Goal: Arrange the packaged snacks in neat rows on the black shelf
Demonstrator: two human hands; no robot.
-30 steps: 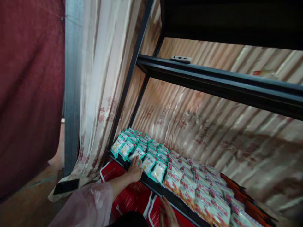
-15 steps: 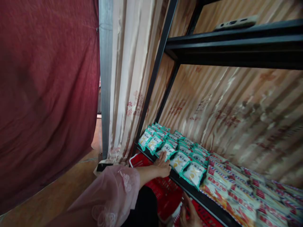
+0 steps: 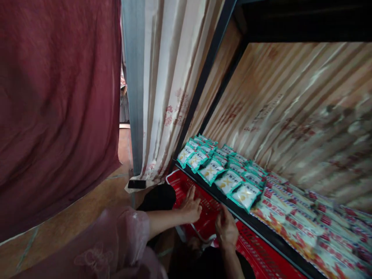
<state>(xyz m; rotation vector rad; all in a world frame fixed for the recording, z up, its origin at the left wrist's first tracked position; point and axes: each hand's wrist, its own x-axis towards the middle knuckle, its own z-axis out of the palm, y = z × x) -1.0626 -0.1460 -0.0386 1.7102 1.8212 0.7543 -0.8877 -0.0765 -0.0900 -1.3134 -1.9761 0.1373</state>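
Observation:
My left hand (image 3: 190, 208) is over a red plastic basket (image 3: 207, 205), with its fingers stretched out and nothing held. Beside it to the right, my right hand (image 3: 227, 229) is closed, its fingers curled; whatever they may hold is hidden. Teal-and-white snack packets (image 3: 212, 169) lie in rows on the low black shelf, just beyond both hands. Neither hand touches them. More red perforated plastic (image 3: 255, 250) shows to the right of my right hand, under the shelf edge.
White packets with red print (image 3: 302, 224) fill the shelf's right part. Black shelf posts (image 3: 203, 81) stand before a pleated beige curtain (image 3: 162, 85). A dark red cloth (image 3: 61, 104) hangs at left. A dark flat object (image 3: 136, 184) lies near the curtain's foot on the tiled floor (image 3: 95, 205).
My left hand has left the front teal packet and drawn back down over the basket. My right hand has risen further into view, fingers curled. The camera view has tilted down.

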